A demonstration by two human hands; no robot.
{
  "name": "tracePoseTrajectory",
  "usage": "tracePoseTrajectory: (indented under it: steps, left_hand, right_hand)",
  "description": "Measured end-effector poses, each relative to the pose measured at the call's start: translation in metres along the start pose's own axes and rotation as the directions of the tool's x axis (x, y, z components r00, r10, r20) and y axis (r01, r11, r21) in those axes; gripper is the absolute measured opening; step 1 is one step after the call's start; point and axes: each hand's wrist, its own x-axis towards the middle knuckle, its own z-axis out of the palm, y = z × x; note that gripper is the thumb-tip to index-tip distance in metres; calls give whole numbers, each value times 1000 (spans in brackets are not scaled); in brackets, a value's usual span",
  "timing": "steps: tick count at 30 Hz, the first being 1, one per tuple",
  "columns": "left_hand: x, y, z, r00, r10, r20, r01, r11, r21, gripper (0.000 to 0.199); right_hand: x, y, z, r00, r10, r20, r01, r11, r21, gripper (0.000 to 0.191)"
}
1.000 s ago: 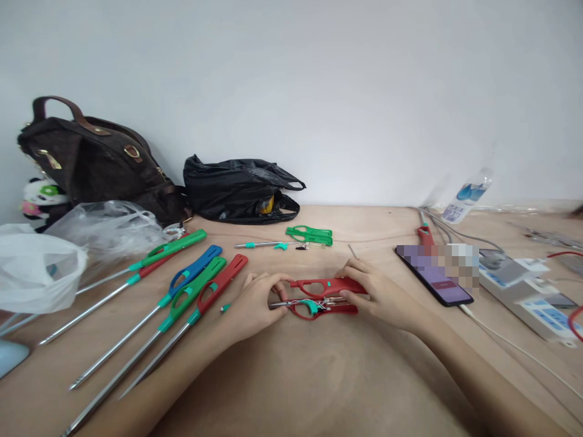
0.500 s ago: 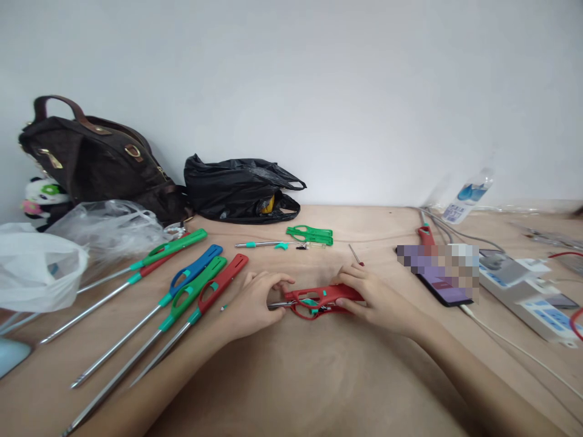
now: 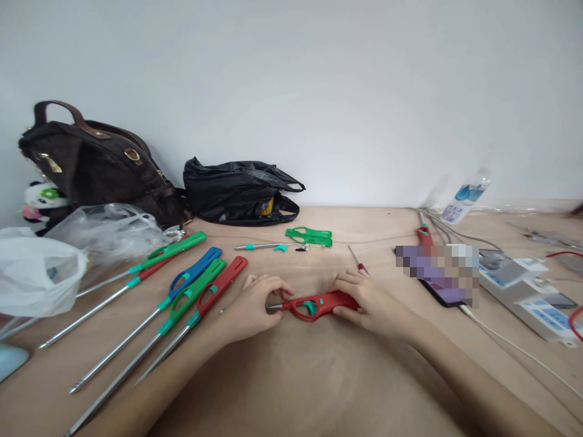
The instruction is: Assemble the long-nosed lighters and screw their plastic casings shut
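A red long-necked gas lighter [image 3: 314, 305] with a teal trigger lies on the table in front of me, its two handle halves together. Around its metal tube, on the left, curl the fingers of my left hand [image 3: 255, 303]. My right hand [image 3: 364, 300] grips the wide end of the red handle from above. Just behind that hand is a thin screwdriver [image 3: 359, 264] with a dark red handle. Farther back lie an opened green lighter shell [image 3: 310, 235] and a loose metal tube [image 3: 262, 246] with small teal and black parts.
Several long lighters [image 3: 200, 291] lie slantwise at the left. Behind them are plastic bags [image 3: 109, 224], a dark backpack [image 3: 104, 164] and a black bag [image 3: 237, 188]. At the right are a phone [image 3: 437, 276], a power strip [image 3: 523, 297], cables and a bottle [image 3: 467, 194].
The upper red handle half, which was tilted with a gap over the inner parts, has come down onto the lower half. Both hands have stayed nearly in place.
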Motion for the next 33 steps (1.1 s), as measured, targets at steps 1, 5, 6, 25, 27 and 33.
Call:
tracePoseTrajectory:
  steps: [1, 5, 6, 25, 27, 33]
  left_hand:
    - [0, 0, 0, 1000, 5, 3, -5, 1000, -5, 37]
    - [0, -3, 1, 999, 38, -5, -38, 999, -20, 34]
    - [0, -3, 2, 999, 46, -11, -46, 999, -22, 32]
    - [0, 1, 27, 987, 139, -76, -138, 990, 10, 19]
    - [0, 1, 26, 987, 142, -75, -141, 990, 12, 19]
    - [1, 1, 26, 987, 144, -70, -142, 990, 24, 18]
  right_hand:
    - [0, 0, 1, 1000, -3, 1, 3, 1000, -5, 7]
    - [0, 2, 3, 1000, -9, 15, 10, 999, -37, 9]
    - [0, 3, 4, 1000, -7, 18, 8, 999, -47, 9]
    - [0, 7, 12, 1000, -5, 18, 7, 994, -112, 17]
    - [0, 7, 12, 1000, -4, 16, 6, 993, -116, 15]
    - [0, 8, 14, 1000, -3, 31, 6, 993, -116, 21]
